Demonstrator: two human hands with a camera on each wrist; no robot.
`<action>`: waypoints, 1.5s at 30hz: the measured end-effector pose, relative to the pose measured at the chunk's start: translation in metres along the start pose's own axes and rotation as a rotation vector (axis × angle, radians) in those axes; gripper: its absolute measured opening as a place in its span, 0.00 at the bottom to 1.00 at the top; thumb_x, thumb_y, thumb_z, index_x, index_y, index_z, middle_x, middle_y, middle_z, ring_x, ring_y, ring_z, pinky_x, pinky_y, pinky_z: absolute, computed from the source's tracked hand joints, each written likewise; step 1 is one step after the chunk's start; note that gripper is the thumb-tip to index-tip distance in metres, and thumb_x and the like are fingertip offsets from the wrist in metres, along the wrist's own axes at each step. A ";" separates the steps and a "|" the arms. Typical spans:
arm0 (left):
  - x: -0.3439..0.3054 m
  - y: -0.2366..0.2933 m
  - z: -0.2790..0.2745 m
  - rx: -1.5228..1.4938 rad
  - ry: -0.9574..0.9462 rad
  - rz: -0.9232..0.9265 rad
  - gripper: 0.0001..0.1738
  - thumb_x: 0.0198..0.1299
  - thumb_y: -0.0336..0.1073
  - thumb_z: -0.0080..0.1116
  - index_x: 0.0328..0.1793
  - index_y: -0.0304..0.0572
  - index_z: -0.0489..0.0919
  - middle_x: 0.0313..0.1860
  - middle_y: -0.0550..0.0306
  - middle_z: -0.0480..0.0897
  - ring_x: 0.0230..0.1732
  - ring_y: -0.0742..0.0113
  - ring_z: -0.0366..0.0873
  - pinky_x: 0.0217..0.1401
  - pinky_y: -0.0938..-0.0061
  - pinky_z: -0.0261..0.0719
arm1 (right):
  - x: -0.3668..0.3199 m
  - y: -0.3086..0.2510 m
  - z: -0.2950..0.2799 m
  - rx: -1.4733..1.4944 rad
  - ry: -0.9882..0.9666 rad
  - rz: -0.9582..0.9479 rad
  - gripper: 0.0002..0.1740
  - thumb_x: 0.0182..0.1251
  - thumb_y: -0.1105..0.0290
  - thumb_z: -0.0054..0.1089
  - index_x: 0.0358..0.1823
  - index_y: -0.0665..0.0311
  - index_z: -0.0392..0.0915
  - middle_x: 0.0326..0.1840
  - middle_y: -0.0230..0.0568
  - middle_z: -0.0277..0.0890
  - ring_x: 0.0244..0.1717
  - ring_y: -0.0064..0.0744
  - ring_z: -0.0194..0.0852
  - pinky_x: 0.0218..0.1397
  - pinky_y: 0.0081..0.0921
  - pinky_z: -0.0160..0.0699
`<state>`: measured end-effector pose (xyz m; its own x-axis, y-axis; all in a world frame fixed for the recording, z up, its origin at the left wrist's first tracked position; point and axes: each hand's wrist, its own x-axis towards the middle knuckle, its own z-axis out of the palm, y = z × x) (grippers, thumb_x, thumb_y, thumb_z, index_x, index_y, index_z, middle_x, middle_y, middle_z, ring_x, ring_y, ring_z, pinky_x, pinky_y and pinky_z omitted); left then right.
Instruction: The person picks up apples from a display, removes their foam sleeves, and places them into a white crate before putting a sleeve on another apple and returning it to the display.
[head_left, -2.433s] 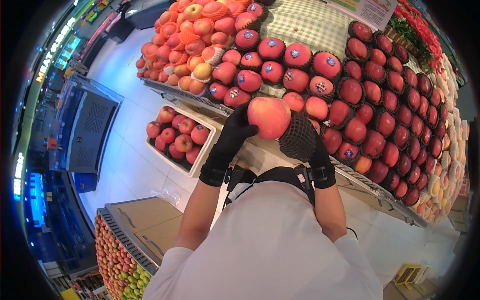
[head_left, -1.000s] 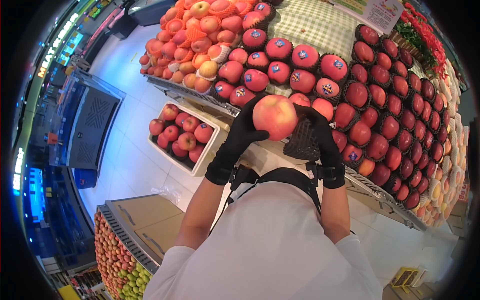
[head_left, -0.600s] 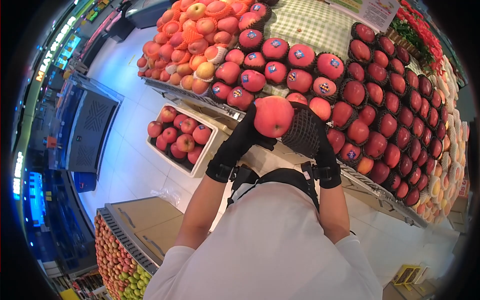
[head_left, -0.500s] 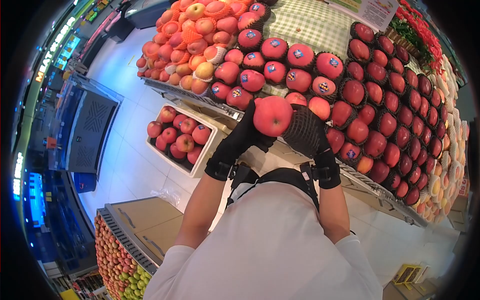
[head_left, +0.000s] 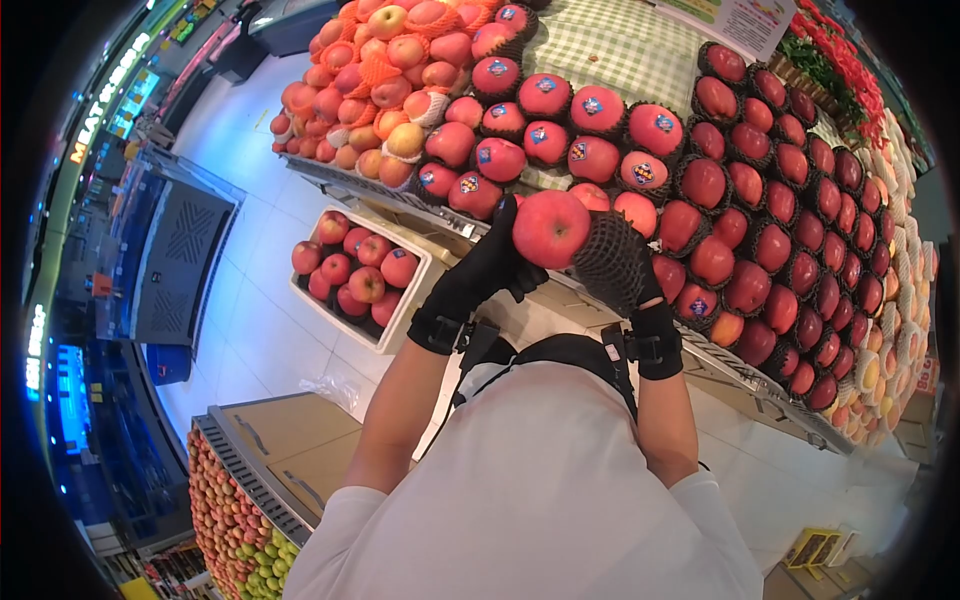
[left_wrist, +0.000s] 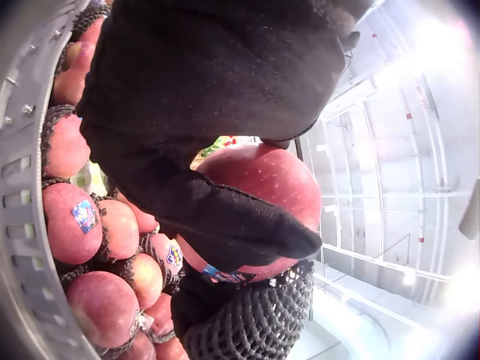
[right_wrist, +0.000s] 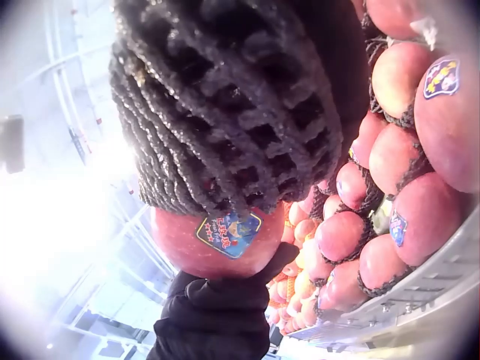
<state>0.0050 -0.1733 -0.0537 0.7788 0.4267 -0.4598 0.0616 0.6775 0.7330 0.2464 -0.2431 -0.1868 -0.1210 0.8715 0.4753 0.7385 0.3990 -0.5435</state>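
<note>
Fingers [left_wrist: 244,221] of left hand [head_left: 487,262]: gloved in black; spread about as wide as the fruit and curled round red apple [head_left: 551,229], gripping it.
Fingers of right hand [right_wrist: 337,67]: gloved in black, partly hidden by mesh; apparently bent round black foam net [head_left: 608,265]; exact closure not possible to tell.
Red apple: raised between both hands, before near edge of display; largely bare in head view, overlapped by mesh in right wrist view; depth of seating in net uncertain.
Drop hazard: possible if left grip loosened with only partial support from net; cause, smooth skin against glove cloth; result, bruising on metal rail [left_wrist: 31,180] or tiled floor [head_left: 265,345].
Net hazard: bunching or tearing of strands if pulled unevenly or stretched over widest part off-centre.
Label hazard: lifting or creasing of sticker [right_wrist: 229,234] if rubbed by mesh edge.
Sticker: on apple, diamond-shaped, yellow border, blue and red print; Chinese characters and small stars, too blurred for sure reading.
Worktop [head_left: 610,50]: covered in green checked cloth; laden with apples in black nets, many with similar stickers.
White box [head_left: 420,290]: low, left of worktop front; filled with apples.
Wall sign [head_left: 95,113]: "MEAT" legible, remainder unclear.
Placard [head_left: 735,25]: at far edge of worktop; text too small to read.
</note>
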 end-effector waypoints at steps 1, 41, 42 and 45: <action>0.004 -0.002 -0.001 -0.049 0.027 0.060 0.48 0.62 0.80 0.31 0.60 0.41 0.72 0.30 0.54 0.80 0.21 0.69 0.76 0.20 0.77 0.74 | -0.006 0.014 0.014 0.067 0.009 0.045 0.23 0.54 0.60 0.64 0.51 0.61 0.74 0.48 0.49 0.74 0.50 0.51 0.73 0.55 0.47 0.72; -0.033 -0.015 0.018 0.227 0.332 0.545 0.45 0.42 0.32 0.72 0.71 0.37 0.66 0.60 0.58 0.76 0.60 0.68 0.75 0.60 0.71 0.77 | 0.042 -0.044 -0.078 0.263 0.576 0.776 0.14 0.64 0.67 0.66 0.47 0.68 0.84 0.35 0.41 0.85 0.35 0.27 0.82 0.41 0.25 0.79; -0.034 -0.017 0.019 0.215 0.347 0.541 0.45 0.43 0.33 0.72 0.71 0.37 0.66 0.59 0.58 0.76 0.59 0.68 0.75 0.59 0.71 0.78 | 0.044 -0.045 -0.080 0.211 0.651 0.750 0.13 0.63 0.67 0.66 0.44 0.68 0.84 0.34 0.42 0.85 0.35 0.28 0.82 0.41 0.26 0.78; -0.037 -0.032 0.006 0.017 0.254 0.562 0.45 0.44 0.35 0.72 0.71 0.37 0.66 0.58 0.58 0.76 0.58 0.68 0.75 0.56 0.73 0.78 | 0.051 -0.056 -0.093 0.168 0.747 0.730 0.11 0.62 0.66 0.65 0.39 0.68 0.83 0.33 0.44 0.84 0.35 0.32 0.83 0.40 0.28 0.77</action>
<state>-0.0220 -0.2140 -0.0572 0.5225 0.8462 -0.1043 -0.3032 0.2987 0.9049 0.2608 -0.2472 -0.0682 0.7965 0.5417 0.2685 0.3591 -0.0667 -0.9309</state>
